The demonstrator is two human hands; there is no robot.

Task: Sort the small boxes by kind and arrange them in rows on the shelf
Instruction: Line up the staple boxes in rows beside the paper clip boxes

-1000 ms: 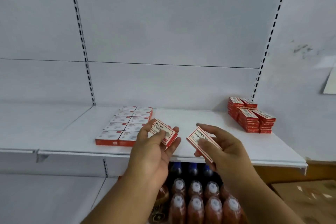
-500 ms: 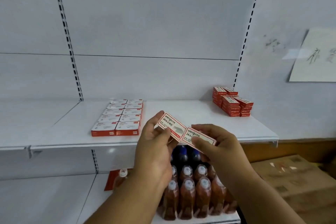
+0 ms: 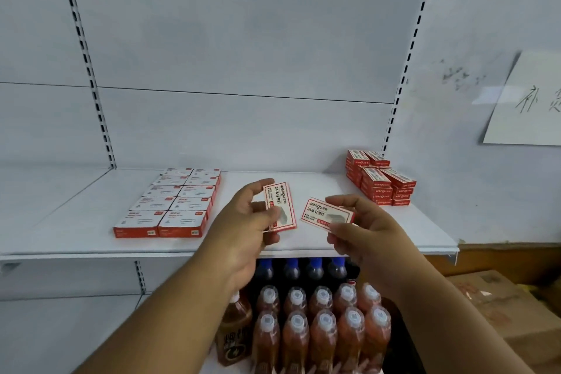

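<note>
Over the bare middle of the shelf, a person holds up two small staple boxes, one in each hand.

Left hand grips its staple box with thumb on the printed face and fingers behind, the box turned on end; right hand pinches the second box by its far edge, label up and tilted toward the face. My guess is both are held this way so the print can be read and matched before they go down. To the left, white-topped boxes lie flat in a neat double row, packed touching, red fronts facing out. Far right, a red stack stands against the back panel, still piled and less orderly. Open shelf between them looks like where a new row would start. Bottles stand on the tier below.
</note>
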